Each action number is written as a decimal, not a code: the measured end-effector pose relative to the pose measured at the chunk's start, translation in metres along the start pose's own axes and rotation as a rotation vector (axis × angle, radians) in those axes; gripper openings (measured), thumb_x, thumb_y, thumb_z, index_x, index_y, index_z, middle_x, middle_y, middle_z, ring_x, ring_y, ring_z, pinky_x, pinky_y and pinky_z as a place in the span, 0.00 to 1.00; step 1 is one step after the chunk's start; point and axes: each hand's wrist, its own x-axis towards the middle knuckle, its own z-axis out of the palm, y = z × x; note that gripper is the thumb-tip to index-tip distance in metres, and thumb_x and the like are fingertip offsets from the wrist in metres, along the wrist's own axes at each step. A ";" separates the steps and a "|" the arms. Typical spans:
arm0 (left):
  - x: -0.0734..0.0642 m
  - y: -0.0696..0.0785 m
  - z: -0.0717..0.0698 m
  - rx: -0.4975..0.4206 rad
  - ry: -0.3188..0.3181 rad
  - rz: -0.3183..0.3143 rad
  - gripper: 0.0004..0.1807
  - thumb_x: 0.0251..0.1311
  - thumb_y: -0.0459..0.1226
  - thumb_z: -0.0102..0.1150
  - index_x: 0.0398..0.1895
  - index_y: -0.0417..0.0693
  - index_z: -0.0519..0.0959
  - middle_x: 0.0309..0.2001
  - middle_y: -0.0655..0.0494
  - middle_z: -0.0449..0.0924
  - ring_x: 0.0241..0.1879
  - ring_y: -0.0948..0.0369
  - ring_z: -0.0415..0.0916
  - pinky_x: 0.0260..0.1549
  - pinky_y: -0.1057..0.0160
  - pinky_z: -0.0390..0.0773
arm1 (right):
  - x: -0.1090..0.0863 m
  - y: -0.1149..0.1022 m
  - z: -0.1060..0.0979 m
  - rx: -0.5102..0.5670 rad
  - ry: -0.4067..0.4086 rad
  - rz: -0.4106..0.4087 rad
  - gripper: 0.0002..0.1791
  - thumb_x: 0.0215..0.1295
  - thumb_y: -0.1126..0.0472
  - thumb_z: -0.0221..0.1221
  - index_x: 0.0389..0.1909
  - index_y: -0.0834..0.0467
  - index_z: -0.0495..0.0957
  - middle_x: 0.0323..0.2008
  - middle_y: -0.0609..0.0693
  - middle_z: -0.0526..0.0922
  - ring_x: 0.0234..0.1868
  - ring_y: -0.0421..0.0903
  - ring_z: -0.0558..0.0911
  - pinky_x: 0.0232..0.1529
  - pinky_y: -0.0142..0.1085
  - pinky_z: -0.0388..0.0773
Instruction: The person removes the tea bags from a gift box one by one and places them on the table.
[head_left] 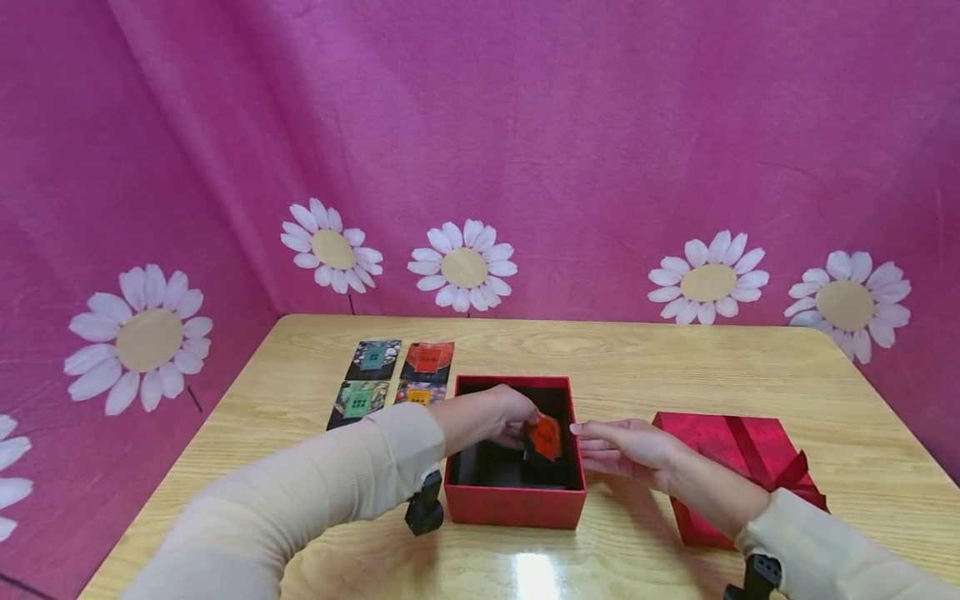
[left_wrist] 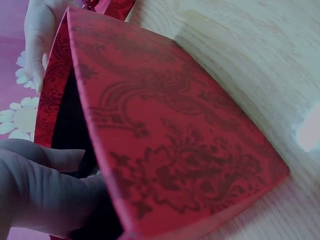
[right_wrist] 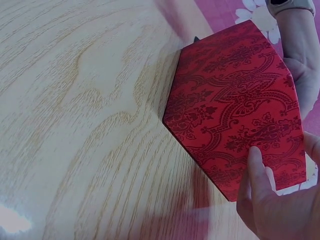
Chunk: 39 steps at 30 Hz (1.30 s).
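Note:
A red patterned box [head_left: 516, 506] with a dark inside stands uncovered on the table. My left hand [head_left: 512, 412] reaches into it and grips a black packet with an orange label [head_left: 546, 437], tilted inside the box. In the left wrist view the left hand [left_wrist: 47, 192] dips past the rim, and the wall of the box [left_wrist: 170, 125] hides the packet. From the right, my right hand [head_left: 626, 443] touches the box's outer side, thumb near the rim. The right wrist view shows fairly straight fingers of this right hand [right_wrist: 280, 212] against the box wall [right_wrist: 235, 105].
Left of the box lie several flat packets: a dark one with a teal label [head_left: 372, 359], an orange one [head_left: 427, 360], a green one [head_left: 358, 402] and one with a yellow label [head_left: 420, 394]. A red ribboned lid [head_left: 720, 437] rests at right, partly under the right forearm.

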 end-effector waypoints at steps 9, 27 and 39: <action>-0.015 0.002 -0.017 -0.021 -0.001 -0.006 0.13 0.60 0.25 0.52 0.48 0.34 0.75 0.50 0.36 0.81 0.43 0.53 0.80 0.53 0.53 0.81 | 0.001 0.000 -0.001 -0.001 0.010 0.021 0.39 0.65 0.51 0.59 0.66 0.74 0.59 0.43 0.52 0.87 0.41 0.42 0.87 0.49 0.35 0.82; -0.045 -0.003 -0.043 -0.099 -0.098 0.057 0.17 0.63 0.32 0.57 0.53 0.31 0.75 0.49 0.41 0.83 0.37 0.61 0.80 0.50 0.58 0.82 | 0.002 0.000 -0.001 0.010 0.018 0.019 0.40 0.63 0.51 0.62 0.65 0.75 0.59 0.40 0.52 0.87 0.39 0.41 0.87 0.48 0.35 0.83; -0.065 -0.008 -0.085 -0.231 -0.113 0.134 0.28 0.67 0.34 0.53 0.68 0.35 0.62 0.57 0.42 0.74 0.54 0.56 0.73 0.63 0.53 0.72 | 0.002 0.001 -0.001 -0.015 0.038 0.017 0.38 0.65 0.51 0.59 0.65 0.73 0.61 0.42 0.52 0.87 0.40 0.42 0.87 0.49 0.35 0.82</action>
